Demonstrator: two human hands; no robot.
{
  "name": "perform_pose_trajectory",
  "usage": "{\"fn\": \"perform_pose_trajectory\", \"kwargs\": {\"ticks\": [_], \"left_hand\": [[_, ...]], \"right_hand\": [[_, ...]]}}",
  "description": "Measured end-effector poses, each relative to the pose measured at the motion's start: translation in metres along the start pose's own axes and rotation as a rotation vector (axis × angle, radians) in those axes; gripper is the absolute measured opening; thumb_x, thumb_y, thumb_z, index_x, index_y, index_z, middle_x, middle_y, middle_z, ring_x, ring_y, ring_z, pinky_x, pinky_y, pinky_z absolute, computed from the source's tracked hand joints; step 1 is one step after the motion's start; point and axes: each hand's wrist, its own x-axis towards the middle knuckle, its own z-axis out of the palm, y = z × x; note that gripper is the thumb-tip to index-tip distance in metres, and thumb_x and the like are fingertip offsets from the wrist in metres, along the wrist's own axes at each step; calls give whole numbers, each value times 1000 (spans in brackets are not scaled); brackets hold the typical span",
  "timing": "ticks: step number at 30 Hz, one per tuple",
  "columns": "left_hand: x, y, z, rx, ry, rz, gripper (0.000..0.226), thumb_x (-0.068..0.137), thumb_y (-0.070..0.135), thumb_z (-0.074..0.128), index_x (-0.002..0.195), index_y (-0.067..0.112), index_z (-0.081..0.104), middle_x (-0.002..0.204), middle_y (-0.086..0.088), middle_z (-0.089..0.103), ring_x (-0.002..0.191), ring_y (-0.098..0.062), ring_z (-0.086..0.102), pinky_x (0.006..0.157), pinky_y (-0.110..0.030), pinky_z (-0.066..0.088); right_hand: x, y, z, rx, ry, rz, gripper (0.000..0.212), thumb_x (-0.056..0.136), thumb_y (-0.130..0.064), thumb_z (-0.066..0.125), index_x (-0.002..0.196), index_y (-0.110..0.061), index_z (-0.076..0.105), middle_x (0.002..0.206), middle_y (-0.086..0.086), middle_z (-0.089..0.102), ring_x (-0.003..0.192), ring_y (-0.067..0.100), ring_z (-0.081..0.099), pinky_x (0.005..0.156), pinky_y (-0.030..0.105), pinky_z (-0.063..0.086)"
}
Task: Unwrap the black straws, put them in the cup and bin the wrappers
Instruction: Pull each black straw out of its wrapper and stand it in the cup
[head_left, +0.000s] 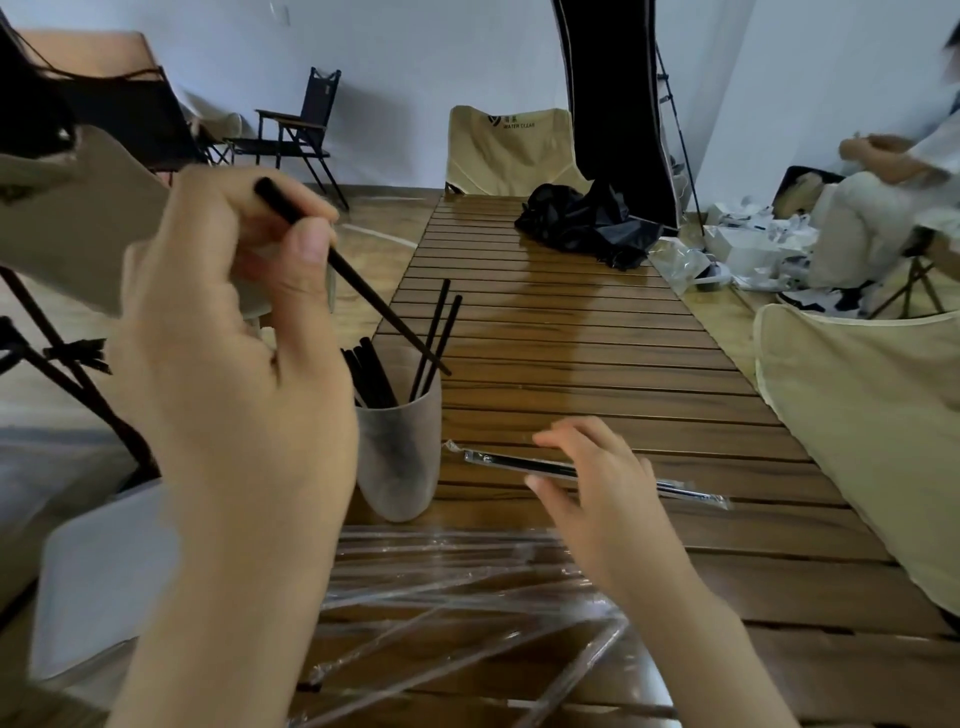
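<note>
My left hand (234, 332) is raised and pinches a bare black straw (363, 291) between thumb and fingers, with the straw's lower tip slanting down over the mouth of the grey cup (400, 457). Several black straws (379, 374) stand in that cup. My right hand (608, 493) hovers low over the slatted wooden table (597, 364), its fingers straight and reaching to a wrapped black straw (519, 462) that lies flat to the right of the cup. Several empty clear wrappers (457, 587) lie piled on the table near me.
A crumpled black bag (587, 221) lies at the table's far end. Beige folding chairs stand at the far end (506, 150) and at the right (872, 431). A white bin (98, 582) stands at my lower left. Another person (883, 197) sits at the far right among white packaging.
</note>
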Motion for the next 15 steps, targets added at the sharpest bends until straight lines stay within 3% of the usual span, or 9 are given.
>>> {"fn": "perform_pose_trajectory", "kwargs": {"ticks": [4,9,13,15], "left_hand": [[-4,3,1,21,4,14,10,103,34,42,102,32,52,100,21,54,102,-21,56,88,-41,45],[-5,-2,-1,-2,58,32,17,104,34,41,99,24,54,102,-6,59,98,-27,56,84,-40,47],[-9,-2,1,77,85,67,29,103,31,43,95,12,64,94,1,55,88,-20,49,76,-17,34],[-11,-9,4,158,-13,18,32,101,34,46,98,11,68,94,7,57,90,-15,51,75,-18,35]], "right_hand": [[5,-28,-2,35,128,-90,33,89,-33,60,121,-30,56,119,-16,49,113,2,45,98,23,24],[8,-27,5,37,126,-85,31,89,-34,61,119,-29,58,116,-15,50,110,2,46,98,23,25],[7,-11,9,-11,75,-32,32,89,-34,60,121,-29,57,117,-15,49,111,4,46,96,24,25],[5,1,11,-47,17,15,35,89,-35,59,124,-30,54,119,-15,47,114,5,46,97,27,27]]}}
